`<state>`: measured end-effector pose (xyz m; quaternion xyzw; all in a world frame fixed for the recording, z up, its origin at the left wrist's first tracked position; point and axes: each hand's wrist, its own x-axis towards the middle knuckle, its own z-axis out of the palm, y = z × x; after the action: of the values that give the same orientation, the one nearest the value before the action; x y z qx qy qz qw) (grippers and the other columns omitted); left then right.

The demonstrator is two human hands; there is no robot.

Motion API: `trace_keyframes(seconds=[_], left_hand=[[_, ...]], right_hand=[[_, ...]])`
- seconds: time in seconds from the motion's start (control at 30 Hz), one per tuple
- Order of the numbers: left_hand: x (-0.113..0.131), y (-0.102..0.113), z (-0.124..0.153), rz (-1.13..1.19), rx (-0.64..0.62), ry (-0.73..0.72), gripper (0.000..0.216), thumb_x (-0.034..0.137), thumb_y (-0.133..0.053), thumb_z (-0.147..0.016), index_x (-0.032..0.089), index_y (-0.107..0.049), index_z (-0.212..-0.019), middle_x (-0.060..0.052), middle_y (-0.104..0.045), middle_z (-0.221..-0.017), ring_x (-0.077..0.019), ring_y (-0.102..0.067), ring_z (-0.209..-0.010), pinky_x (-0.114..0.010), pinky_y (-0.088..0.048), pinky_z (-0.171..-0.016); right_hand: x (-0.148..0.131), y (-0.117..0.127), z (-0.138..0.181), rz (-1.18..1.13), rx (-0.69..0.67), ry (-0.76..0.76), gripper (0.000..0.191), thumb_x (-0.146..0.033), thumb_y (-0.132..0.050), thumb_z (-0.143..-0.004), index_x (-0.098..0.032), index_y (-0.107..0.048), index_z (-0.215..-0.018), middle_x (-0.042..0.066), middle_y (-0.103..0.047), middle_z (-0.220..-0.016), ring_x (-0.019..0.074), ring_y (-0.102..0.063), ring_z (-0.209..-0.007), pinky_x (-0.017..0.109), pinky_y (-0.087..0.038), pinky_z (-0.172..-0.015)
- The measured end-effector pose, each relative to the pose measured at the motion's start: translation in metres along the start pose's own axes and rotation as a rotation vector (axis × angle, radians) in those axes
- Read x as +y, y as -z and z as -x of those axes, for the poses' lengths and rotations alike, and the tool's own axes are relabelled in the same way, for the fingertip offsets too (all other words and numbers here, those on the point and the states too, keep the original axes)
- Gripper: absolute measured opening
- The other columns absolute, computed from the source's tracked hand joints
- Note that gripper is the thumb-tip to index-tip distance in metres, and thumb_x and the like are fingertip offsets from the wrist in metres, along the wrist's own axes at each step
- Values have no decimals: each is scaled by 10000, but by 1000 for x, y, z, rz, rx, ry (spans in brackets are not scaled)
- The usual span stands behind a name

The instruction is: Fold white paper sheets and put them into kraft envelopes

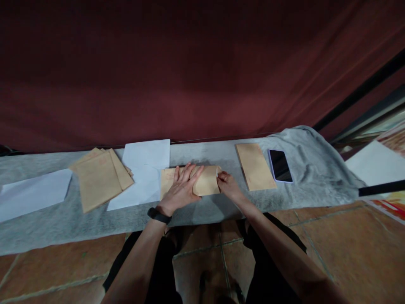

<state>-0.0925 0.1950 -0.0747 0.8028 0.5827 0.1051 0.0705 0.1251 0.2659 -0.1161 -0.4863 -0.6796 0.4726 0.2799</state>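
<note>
A brown paper envelope lies on the grey cloth in front of me, its right part bulging up in a curve. My left hand rests flat across its left half with the fingers spread. At the right end, my right hand is closed on the envelope's edge, fingers pinched together. Whether anything is inside the envelope I cannot tell. Just right of my hand lies another brown envelope, flat. To the left, white paper sheets reach close to the held envelope.
A fanned stack of brown envelopes partly covers the white sheets. More white paper lies at far left. A phone sits on the right of the grey cloth. Dark red fabric hangs behind; tiled floor lies below.
</note>
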Motion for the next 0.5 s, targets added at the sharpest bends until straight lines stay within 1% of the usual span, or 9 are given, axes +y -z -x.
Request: trace_keyframes(seconds=[0.1,0.27,0.5], left_hand=[[-1,-1,0,-2,0,1,1176,425,-847,-734,254,-131,-1651,-188,-301,-1652,-390,-193,-1568,-647,-74,-1257],[-1,-2,-1,7,11,-1,1179,417,-855,-730,253,-137,-1651,-184,-298,-1657,-395,-198,-1566,-645,-75,-1259],[-1,-3,-1,9,10,5,1158,406,-843,-740,258,-143,-1651,-186,-295,-1659,-396,-201,-1565,-645,-76,-1259]], right_hand=[[-3,1,1,39,51,-22,185,-243,-568,-860,-226,-695,-727,25,-707,-862,161,-645,-766,254,-483,-703],[-5,0,3,47,125,-104,148,-276,-584,-855,-219,-658,-740,-17,-659,-676,144,-607,-625,236,-426,-601],[-3,-3,2,17,161,-120,94,-254,-621,-830,-226,-635,-741,-27,-659,-672,140,-612,-606,231,-424,-582]])
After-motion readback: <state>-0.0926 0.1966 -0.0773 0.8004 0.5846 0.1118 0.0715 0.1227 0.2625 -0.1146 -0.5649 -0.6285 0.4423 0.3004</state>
